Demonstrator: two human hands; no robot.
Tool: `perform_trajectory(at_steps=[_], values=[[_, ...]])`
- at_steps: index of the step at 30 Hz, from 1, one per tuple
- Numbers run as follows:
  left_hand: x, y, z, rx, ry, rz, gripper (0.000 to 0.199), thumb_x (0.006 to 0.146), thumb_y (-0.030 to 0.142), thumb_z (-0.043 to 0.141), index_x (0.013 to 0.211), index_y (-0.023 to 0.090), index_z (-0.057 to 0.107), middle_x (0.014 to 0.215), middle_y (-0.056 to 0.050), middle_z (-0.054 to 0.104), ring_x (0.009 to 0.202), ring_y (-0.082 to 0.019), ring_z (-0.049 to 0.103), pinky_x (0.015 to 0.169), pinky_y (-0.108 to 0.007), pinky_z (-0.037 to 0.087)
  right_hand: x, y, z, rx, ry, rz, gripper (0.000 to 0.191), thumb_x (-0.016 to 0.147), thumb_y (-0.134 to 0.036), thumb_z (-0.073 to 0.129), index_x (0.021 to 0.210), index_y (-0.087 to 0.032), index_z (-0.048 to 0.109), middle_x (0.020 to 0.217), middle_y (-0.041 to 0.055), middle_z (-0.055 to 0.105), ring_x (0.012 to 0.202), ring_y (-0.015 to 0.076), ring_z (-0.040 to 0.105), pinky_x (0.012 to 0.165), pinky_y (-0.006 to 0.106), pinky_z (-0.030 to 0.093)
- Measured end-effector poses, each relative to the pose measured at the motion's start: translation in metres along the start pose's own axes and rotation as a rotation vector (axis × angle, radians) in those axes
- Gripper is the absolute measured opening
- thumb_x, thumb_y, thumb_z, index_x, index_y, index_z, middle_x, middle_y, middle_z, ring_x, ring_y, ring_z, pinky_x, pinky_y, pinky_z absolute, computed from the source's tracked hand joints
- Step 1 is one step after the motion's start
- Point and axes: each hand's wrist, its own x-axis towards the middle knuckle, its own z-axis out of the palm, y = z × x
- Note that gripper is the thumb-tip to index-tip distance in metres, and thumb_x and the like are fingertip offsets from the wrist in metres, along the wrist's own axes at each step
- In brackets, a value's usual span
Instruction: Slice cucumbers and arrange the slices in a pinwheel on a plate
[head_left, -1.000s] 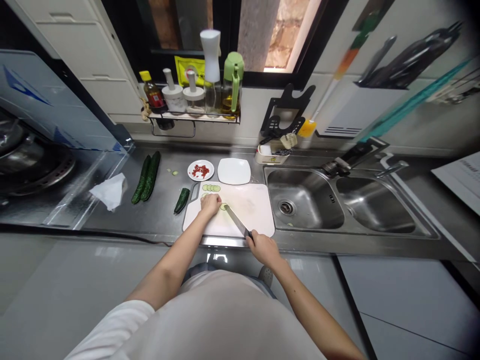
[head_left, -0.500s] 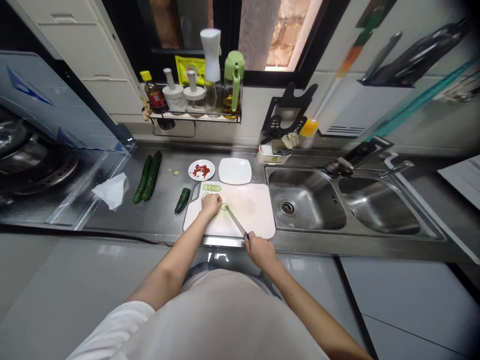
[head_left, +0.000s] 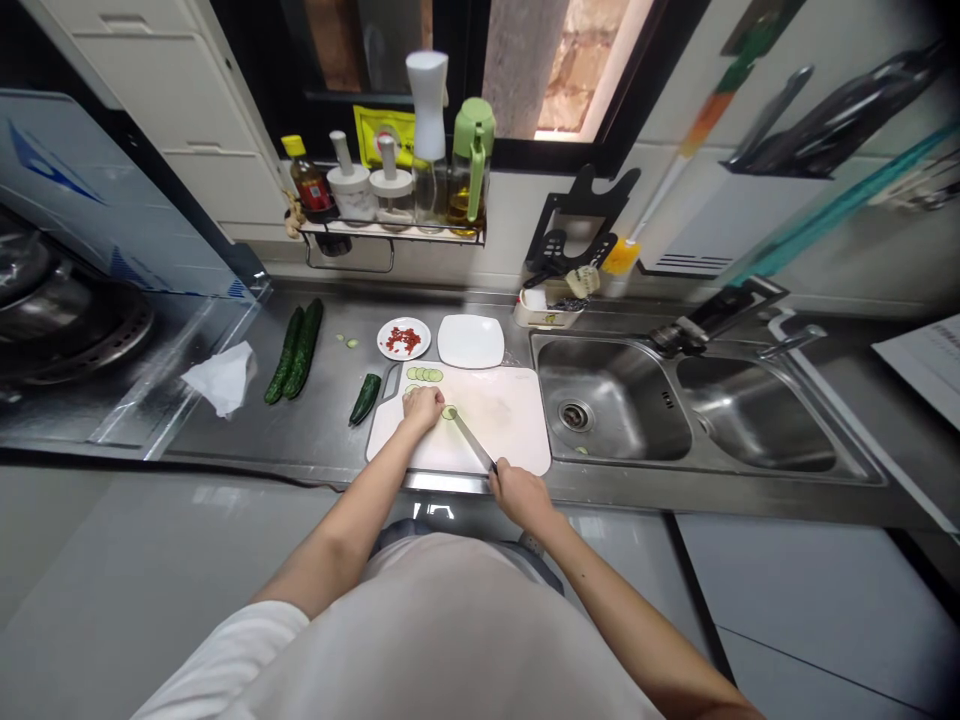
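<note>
Head view: two cucumbers lie at left; on the rack stand a dark-filled bottle, two lidded jars and a green-topped jug holding yellow liquid. A cucumber piece sits beside the cutting board. The round plate holds red bits. The left hand's fingers bunch together over the board, their hold hidden, near a slice at the knife's tip. The square plate is bare. The right hand wraps the knife handle. Utensils fill the small box.
</note>
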Motion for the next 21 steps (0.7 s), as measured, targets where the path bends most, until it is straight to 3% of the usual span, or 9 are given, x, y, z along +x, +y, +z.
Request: perform_trajectory(at_steps=[21], values=[[-0.0006, 0.0026, -0.0014, -0.007, -0.001, -0.027, 0.013, 0.08, 0.03, 0.057, 0.085, 0.025, 0.068, 0.097, -0.004, 0.071, 0.105, -0.025, 0.057, 0.091, -0.039, 0.037, 0.0084, -0.0017, -0.0089, 0.023, -0.034, 0.006, 0.032, 0.098, -0.032, 0.031, 0.114, -0.014, 0.052, 0.102, 0.0153, 0.068, 0.098, 0.0259, 0.064, 0.079, 0.034, 0.042]])
